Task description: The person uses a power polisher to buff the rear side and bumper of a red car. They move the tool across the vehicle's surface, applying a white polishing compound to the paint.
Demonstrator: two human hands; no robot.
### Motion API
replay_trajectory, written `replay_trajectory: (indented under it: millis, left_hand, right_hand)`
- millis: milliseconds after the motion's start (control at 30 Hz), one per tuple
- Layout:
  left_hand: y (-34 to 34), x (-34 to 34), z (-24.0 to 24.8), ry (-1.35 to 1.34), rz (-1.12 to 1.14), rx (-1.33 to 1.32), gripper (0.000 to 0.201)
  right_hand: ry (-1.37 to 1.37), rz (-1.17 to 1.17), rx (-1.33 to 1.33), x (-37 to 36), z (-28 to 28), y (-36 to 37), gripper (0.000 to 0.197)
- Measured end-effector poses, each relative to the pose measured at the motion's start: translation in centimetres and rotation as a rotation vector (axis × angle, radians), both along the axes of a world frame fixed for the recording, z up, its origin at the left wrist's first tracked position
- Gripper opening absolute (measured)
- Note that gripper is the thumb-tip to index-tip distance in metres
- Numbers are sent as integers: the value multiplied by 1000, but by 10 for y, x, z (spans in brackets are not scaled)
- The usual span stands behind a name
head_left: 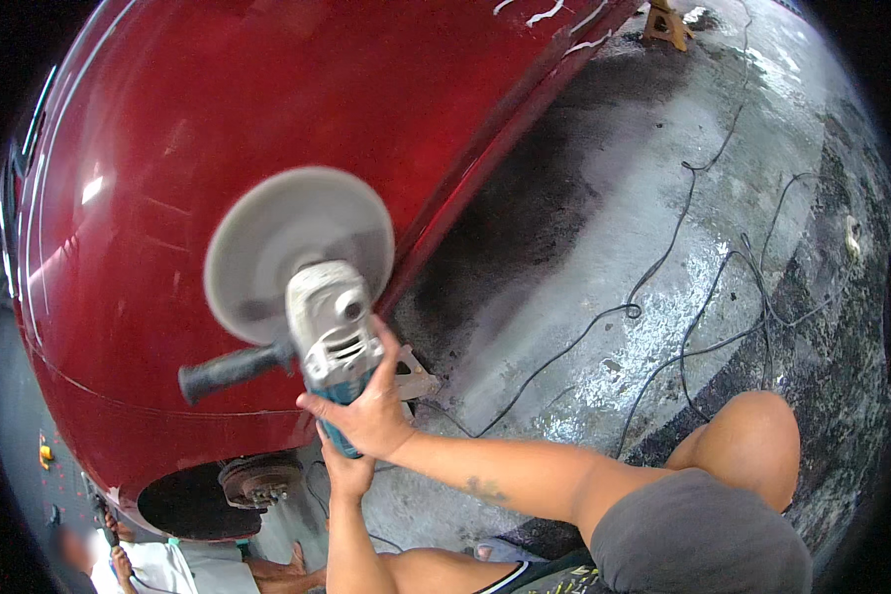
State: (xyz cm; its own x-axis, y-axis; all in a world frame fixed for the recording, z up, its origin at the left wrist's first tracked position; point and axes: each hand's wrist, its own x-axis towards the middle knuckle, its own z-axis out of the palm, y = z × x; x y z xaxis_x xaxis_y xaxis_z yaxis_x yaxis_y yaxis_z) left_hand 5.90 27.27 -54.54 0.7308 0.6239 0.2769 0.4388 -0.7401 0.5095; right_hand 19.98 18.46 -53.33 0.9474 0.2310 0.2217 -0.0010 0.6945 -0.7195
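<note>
A power polisher (335,327) with a silver head and teal body is in both my hands. Its round pale pad (300,213) is smeared by motion and lies over the red car body panel (297,79); whether it touches the paint I cannot tell. My right hand (371,416) wraps around the teal body behind the head. Lower down, my left hand (346,475) is closed on the rear end of the tool. The black side handle (233,373) sticks out to the left, with no hand on it.
Black cable (632,310) loops across the wet, stained concrete floor (584,257). A pale stand (416,376) is by the car's lower edge, an orange-brown one (668,27) farther off. Bare wheel hub (260,482) shows in the arch. Another person (153,566) works at lower left.
</note>
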Motion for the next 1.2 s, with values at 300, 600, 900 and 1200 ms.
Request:
replay_trajectory:
  millis: [300, 600, 900, 1200]
  left_hand:
    - [29, 30, -17, -151, -24, -227, 70]
    - [-114, 209, 38, 22, -8, -4, 81]
    - [-124, 218, 52, -15, -1, 22, 90]
    - [-71, 159, 19, -43, 38, 48, 96]
  right_hand:
    - [-246, -63, -11, 34, 43, -3, 134]
    - [-84, -299, 165, 216, 39, -94, 102]
    - [-65, -345, 163, 220, 62, -101, 108]
    - [-67, -271, 130, 161, 45, -67, 115]
